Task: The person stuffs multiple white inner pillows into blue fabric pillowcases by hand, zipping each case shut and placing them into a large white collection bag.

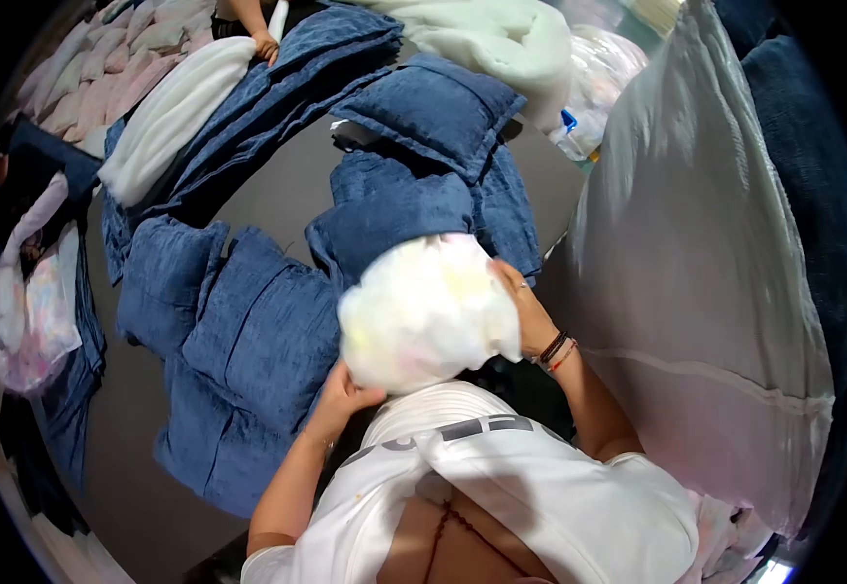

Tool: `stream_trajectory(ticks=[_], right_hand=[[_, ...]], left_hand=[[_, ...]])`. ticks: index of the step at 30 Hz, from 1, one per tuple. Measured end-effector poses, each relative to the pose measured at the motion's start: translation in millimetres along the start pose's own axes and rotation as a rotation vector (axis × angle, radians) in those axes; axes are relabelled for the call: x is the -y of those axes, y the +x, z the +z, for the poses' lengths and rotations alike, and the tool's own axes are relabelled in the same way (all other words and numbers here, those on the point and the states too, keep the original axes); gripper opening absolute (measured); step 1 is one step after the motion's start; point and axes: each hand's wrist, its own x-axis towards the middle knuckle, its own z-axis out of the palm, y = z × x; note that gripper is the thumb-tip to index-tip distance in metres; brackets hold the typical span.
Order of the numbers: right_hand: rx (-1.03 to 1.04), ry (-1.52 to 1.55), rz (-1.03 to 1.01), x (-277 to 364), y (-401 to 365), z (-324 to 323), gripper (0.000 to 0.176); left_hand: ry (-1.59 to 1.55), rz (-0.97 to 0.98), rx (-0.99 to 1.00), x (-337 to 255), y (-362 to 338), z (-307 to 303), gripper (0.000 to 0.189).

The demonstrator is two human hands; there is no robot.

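Note:
A whitish, plump bundle with faint pink and yellow patches (428, 316) is between my hands, close in front of my body. My left hand (343, 394) holds its lower left side, thumb and fingers pressed to it. At its right edge, my right hand (525, 307) grips it, with the fingers partly behind. The bundle's far end meets a blue cushion cover (399, 219), and whether it is inside the cover's opening cannot be made out. Another blue cushion (428, 107) lies just beyond.
Stuffed blue cushions (268, 326) lie at the left on the grey table (126, 428). A large pale sack (696, 263) stands close at the right. Another person's hand (266, 47) touches blue fabric and white filling (180, 117) at the upper left. White batting (491, 39) lies at the back.

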Motion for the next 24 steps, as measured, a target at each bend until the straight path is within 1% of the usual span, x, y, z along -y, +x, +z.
stream_trajectory(ticks=[1,2,3,4,6,8,9,10,12,13,14,16,17,18,19,20,21,22,24], right_hand=[[0.006,0.013,0.006,23.8,14.2,-1.8,0.075],[-0.045,-0.058,-0.139,59.0,40.8,-21.3,0.069],[-0.101,-0.136,-0.293,84.5,64.5,-33.9,0.063],[-0.132,-0.158,-0.387,98.1,77.7,-31.6,0.051],[0.003,0.339,-0.380,114.2,90.2,-19.6,0.046],[0.131,0.436,-0.488,140.5,100.4,-28.9,0.042],[0.197,0.485,-0.397,141.7,100.4,-35.9,0.049],[0.110,0.481,-0.432,123.2,105.5,-31.2,0.070],[-0.128,0.036,-0.492,144.8,136.6,-56.5,0.090],[-0.147,0.037,-0.499,134.2,147.9,-49.6,0.099],[-0.013,0.132,-0.478,111.0,154.5,-33.5,0.089],[0.217,0.142,-0.358,108.7,150.6,-40.6,0.072],[0.179,0.083,-0.394,97.7,149.4,-39.7,0.062],[0.143,0.026,-0.428,92.1,151.0,-41.4,0.052],[-0.036,0.317,-0.519,86.0,155.4,-46.4,0.041],[-0.137,0.645,-0.327,84.0,143.5,-52.1,0.036],[-0.210,0.454,-0.275,64.8,144.6,-46.9,0.035],[-0.199,0.301,-0.319,62.0,142.2,-46.4,0.035],[-0.199,0.000,-0.414,56.8,137.3,-45.7,0.038]], left_hand=[[0.009,0.151,-0.153,-7.9,7.0,-5.2,0.076],[0.021,0.301,-0.302,-16.9,16.0,-10.4,0.076],[-0.050,0.395,-0.357,-26.4,31.6,-16.9,0.075],[-0.121,0.495,-0.410,-39.0,50.2,-23.9,0.074],[-0.112,0.539,-0.454,-74.0,78.1,-30.5,0.072],[0.020,0.638,-0.332,-122.8,79.6,-29.0,0.061],[0.194,0.643,-0.238,-138.2,80.2,-24.9,0.044],[0.428,0.678,-0.199,-155.9,74.1,-6.7,0.035],[0.697,0.735,0.036,-166.9,72.5,14.2,0.035],[0.863,0.775,0.070,-161.8,80.9,22.6,0.037],[1.007,0.818,0.071,-162.6,88.2,25.1,0.035],[1.016,0.902,0.024,-179.0,90.4,33.2,0.028],[1.011,0.899,0.029,-181.3,95.1,33.7,0.028],[0.692,1.073,-0.243,-182.2,99.1,34.1,0.026],[0.353,1.217,-0.510,-182.9,101.9,33.8,0.024],[0.348,1.215,-0.509,-169.6,103.4,31.8,0.024],[0.272,0.901,-0.464,-142.6,107.4,27.6,0.027],[0.195,0.589,-0.413,-115.9,114.0,22.7,0.030],[0.260,0.430,-0.313,-63.6,139.7,47.2,0.044]])
